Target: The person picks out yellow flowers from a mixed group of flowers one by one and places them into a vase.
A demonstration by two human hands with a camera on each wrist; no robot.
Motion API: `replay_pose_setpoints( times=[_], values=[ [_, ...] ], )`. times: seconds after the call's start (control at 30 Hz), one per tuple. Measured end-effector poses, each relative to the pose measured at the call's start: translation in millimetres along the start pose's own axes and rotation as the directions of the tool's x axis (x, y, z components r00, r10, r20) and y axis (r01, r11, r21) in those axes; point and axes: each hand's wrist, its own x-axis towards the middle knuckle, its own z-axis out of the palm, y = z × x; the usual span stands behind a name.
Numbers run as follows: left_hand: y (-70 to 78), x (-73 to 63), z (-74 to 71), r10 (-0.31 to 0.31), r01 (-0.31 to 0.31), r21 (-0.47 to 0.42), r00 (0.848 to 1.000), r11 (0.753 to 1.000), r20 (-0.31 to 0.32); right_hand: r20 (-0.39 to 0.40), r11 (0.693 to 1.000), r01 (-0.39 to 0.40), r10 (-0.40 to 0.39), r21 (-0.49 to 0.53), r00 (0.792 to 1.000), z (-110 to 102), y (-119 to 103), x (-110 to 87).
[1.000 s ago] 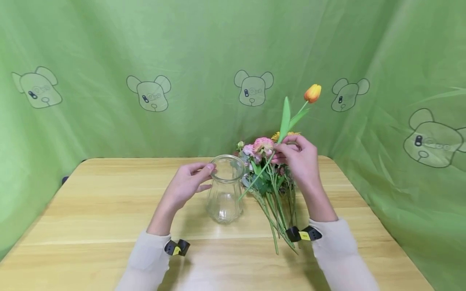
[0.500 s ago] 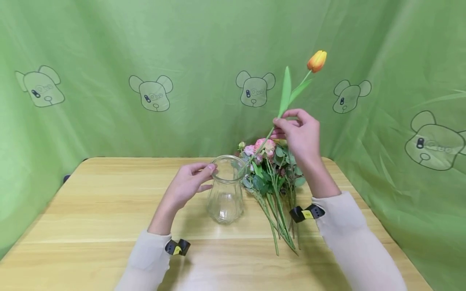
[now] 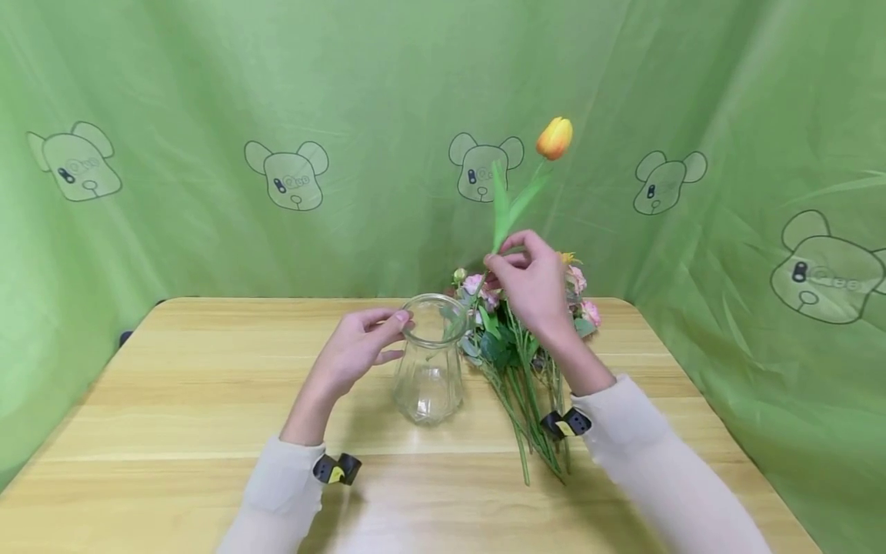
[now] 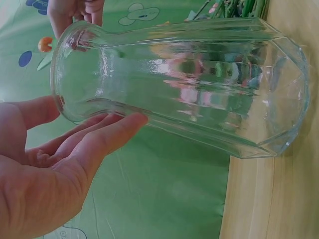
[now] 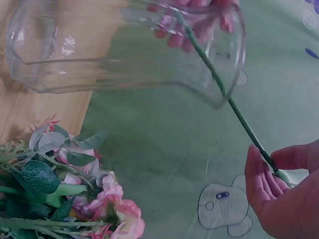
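Note:
A clear glass vase [image 3: 428, 388] stands upright on the wooden table. My left hand [image 3: 360, 345] grips its rim from the left, thumb at the lip and fingers along the neck, as the left wrist view also shows. Between the thumb and fingers of my right hand [image 3: 531, 286], a yellow-orange tulip [image 3: 554, 139] is pinched by its stem, just below the leaves. The green stem [image 5: 244, 122] slants down across the vase's rim in the right wrist view. Its lower part shows through the glass of the neck.
Right of the vase lies a bunch of artificial flowers [image 3: 494, 350] with pink blooms and green leaves, stems toward the front. The right forearm passes over part of it. A green curtain [image 3: 388, 69] with bear-head drawings surrounds the table [image 3: 208, 400].
The right hand first rose with the tulip, then came left and down toward the vase. The stem's lower end went from beside the vase to its mouth. The left hand stayed at the rim.

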Motion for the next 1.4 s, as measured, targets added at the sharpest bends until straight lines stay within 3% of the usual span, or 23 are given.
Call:
replay_pose_setpoints(
  times=[0.47, 0.83, 1.2, 1.4],
  values=[
    [-0.2, 1.5, -2.3, 0.009, -0.009, 0.003, 1.000, 1.000, 0.002, 0.113, 0.980, 0.160, -0.147, -0.116, 0.983, 29, -13, -19.0],
    [-0.7, 1.6, -2.7, 0.018, -0.018, 0.006, 1.000, 1.000, 0.009, 0.202, 0.973, 0.097, -0.054, -0.208, 0.978, 47, -20, -25.7],
    [0.2, 1.6, -2.6, 0.012, -0.012, 0.002, 1.000, 1.000, 0.012, 0.288, 0.956, 0.127, -0.047, -0.265, 0.956, 54, -20, -27.8],
    [-0.3, 0.6, -3.5, 0.009, -0.009, 0.003, 1.000, 1.000, 0.012, 0.322, 0.954, 0.100, -0.004, -0.282, 0.947, 60, -20, -30.0]
  ],
)
